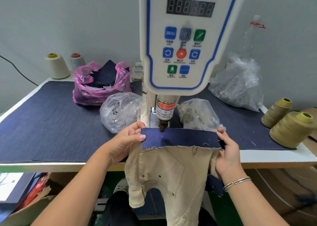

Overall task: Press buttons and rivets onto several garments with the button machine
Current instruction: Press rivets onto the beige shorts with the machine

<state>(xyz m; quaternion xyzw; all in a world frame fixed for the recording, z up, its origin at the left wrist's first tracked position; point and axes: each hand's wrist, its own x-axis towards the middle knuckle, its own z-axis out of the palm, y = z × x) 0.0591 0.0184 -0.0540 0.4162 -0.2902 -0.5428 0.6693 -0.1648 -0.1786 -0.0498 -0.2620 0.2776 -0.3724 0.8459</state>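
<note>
Denim strip (180, 138), dark blue and frayed along its near edge, lay stretched flat under the press head of the button machine (181, 42), held taut at both ends above a beige garment (164, 174) that hung off the near edge of the table (257, 159) toward the person's lap. The left hand (125, 140) pinched the strip's left end, thumb on top and fingers curled beneath; the right hand (226, 150) pinched the right end the same way, a bracelet at its wrist. A red laser dot (162, 136) sat on the cloth just in front of the black punch tip (162, 127), which was touching or nearly touching the strip's far edge. My judgement is that the main risk was a press landing off the mark if either hand let the cloth slide or slacken, and the left thumb sat near enough to the punch that a careless shift could bring it under. The beige garment's weight might also drag the strip toward the person. Beyond the hands, two clear plastic bags, the left clear bag (120, 110) and the right clear bag (197, 114), flanked the machine column and crowded the strip's ends. Farther back stood a pink bag (101, 86) of dark fabric pieces, a larger clear bag (238, 83), pale thread cones (58, 66) on the left and tan thread cones (289, 128) on the right.
</note>
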